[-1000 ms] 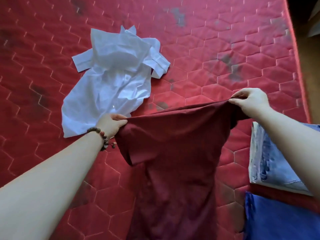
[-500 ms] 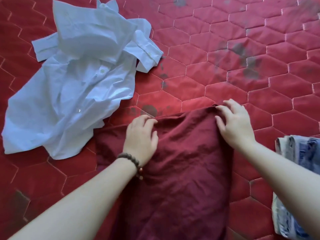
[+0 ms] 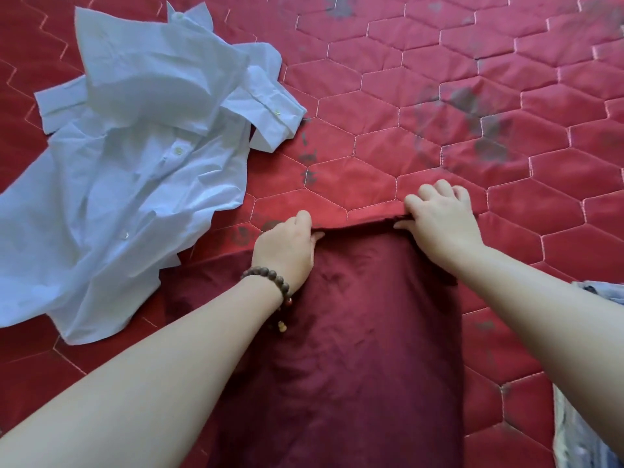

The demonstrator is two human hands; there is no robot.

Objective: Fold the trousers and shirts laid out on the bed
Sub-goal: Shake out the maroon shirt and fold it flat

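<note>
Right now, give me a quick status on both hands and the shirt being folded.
Left hand and right hand pinch the far edge of the dark red shirt, flat on the bed. White shirt crumpled, unfolded, to the left. Nothing blocking.

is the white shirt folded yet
Not folded: the white shirt lies crumpled and spread on the bed, cuffs splayed out.

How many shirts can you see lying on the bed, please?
2: a crumpled light blue shirt at upper left, and a maroon shirt at centre under both hands. More garments may lie beyond the right edge.
</note>
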